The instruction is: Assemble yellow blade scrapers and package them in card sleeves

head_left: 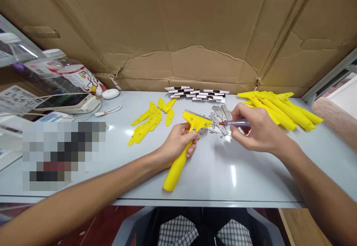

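L hand [177, 143] grips scraper [175, 171] — head twd far edge of counter [206, 186], handle slanting near-left; R hand [256, 129] grasps screwdriver [237, 123] — tip at head's R end.

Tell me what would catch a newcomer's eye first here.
The bright yellow scraper in the left hand, met at its head by a screwdriver in the right hand. Behind the right hand lies a heap of yellow handles, with flat yellow pieces farther left.

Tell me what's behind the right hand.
Part of a pile of yellow handles shows beyond the right hand. Anything directly behind its fingers and palm is covered, so I can't see how far the pile continues there.
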Motion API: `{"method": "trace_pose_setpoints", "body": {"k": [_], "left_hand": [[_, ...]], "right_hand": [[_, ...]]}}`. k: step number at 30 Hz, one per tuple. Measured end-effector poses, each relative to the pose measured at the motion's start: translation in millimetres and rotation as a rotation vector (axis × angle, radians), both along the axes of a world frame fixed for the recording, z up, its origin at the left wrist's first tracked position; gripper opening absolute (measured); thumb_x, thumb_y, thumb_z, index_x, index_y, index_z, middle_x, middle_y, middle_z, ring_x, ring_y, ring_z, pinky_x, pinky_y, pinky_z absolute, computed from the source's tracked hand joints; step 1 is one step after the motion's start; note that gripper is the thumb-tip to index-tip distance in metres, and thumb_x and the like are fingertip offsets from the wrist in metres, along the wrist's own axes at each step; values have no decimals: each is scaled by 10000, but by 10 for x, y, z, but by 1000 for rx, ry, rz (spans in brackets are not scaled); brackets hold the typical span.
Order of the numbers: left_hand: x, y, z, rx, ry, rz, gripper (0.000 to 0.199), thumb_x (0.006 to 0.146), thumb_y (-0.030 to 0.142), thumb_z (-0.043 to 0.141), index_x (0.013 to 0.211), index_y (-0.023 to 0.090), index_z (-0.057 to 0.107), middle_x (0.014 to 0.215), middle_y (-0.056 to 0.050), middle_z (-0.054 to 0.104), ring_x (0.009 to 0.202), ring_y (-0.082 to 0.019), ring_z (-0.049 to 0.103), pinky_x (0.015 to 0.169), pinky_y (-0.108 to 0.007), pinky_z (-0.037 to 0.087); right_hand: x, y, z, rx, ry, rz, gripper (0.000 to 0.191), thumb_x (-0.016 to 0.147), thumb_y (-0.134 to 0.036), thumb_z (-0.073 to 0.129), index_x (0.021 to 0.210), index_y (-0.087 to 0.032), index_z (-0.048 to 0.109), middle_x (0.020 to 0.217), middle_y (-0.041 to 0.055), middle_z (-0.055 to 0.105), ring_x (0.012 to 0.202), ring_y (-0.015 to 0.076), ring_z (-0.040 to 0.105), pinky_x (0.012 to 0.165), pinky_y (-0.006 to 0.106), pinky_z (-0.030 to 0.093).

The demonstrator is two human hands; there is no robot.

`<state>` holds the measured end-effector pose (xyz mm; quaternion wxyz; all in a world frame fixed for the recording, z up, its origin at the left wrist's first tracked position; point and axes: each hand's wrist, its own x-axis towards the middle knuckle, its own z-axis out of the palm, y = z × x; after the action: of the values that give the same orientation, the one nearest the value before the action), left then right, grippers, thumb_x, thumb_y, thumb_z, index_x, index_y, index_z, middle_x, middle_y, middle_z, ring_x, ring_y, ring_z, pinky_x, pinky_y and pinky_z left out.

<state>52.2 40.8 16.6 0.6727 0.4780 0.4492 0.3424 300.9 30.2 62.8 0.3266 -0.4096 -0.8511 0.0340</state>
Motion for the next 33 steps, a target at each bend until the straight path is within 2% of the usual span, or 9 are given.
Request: {"method": "trace_pose_setpoints", "body": {"k": [3, 6, 9, 12, 16, 23, 26, 29, 33], "left_hand": [[-1, 3, -4, -3, 1, -1, 233, 753, 260, 688, 716, 226, 460, 404, 54, 464, 331, -71, 373, 354, -211, 259], [5, -4, 4, 2, 7, -6, 220, 747, 257, 687, 733, 222, 471, 406, 57, 468, 330, -71, 371, 351, -209, 261], [12, -10, 14, 13, 10, -4, 212, 742, 256, 689, 747, 217, 480, 411, 62, 469, 331, -70, 373, 351, -205, 264], [14, -8, 11, 15, 19, -19, 222, 752, 261, 687, 730, 219, 470, 407, 56, 470, 330, -68, 375, 353, -204, 269], [13, -2, 5, 6, 14, -10, 235, 744, 267, 693, 715, 223, 464, 403, 53, 469, 325, -68, 377, 348, -206, 265], [19, -9, 20, 4, 20, -9, 225, 734, 263, 699, 738, 223, 478, 411, 59, 467, 331, -72, 378, 351, -211, 267], [17, -13, 18, 11, 24, -13, 224, 740, 265, 695, 739, 225, 475, 410, 56, 468, 334, -72, 372, 356, -213, 265], [15, -10, 15, 14, 28, -14, 232, 742, 266, 691, 722, 227, 464, 404, 50, 467, 332, -73, 372, 357, -218, 262], [14, -2, 10, 6, 22, -14, 220, 746, 256, 692, 741, 224, 474, 411, 58, 466, 335, -74, 379, 360, -218, 267]], "right_hand": [[6, 17, -6, -12, 57, 9, 111, 900, -227, 685, 863, -215, 581, 656, -48, 604, 527, 89, 518, 534, 237, 392], [5, 40, -33, 54, 81, 0, 173, 947, -346, 720, 855, -211, 665, 598, -53, 609, 485, 77, 493, 512, 233, 383], [0, 46, -45, 123, 59, -46, 234, 952, -395, 711, 818, -211, 658, 522, -69, 542, 443, 79, 446, 493, 251, 346], [-8, 27, -25, 87, 40, -78, 179, 904, -345, 712, 880, -217, 590, 571, -72, 539, 455, 87, 454, 506, 258, 357], [-19, 10, -10, 35, 61, -31, 149, 870, -237, 670, 898, -226, 524, 692, -42, 601, 525, 99, 512, 523, 246, 388], [1, 61, -52, 164, 34, -110, 249, 971, -388, 660, 800, -218, 600, 554, -48, 582, 464, 103, 503, 520, 264, 376], [-6, 39, -21, 102, 30, -111, 178, 927, -352, 672, 853, -218, 579, 556, -63, 552, 461, 104, 504, 516, 262, 379], [-20, 13, -4, 34, 62, -57, 128, 877, -247, 664, 930, -215, 551, 664, -48, 599, 514, 101, 541, 522, 246, 405], [-12, 33, -37, 60, 65, -43, 130, 957, -295, 642, 873, -214, 586, 643, -40, 619, 518, 101, 555, 531, 248, 408]]}}
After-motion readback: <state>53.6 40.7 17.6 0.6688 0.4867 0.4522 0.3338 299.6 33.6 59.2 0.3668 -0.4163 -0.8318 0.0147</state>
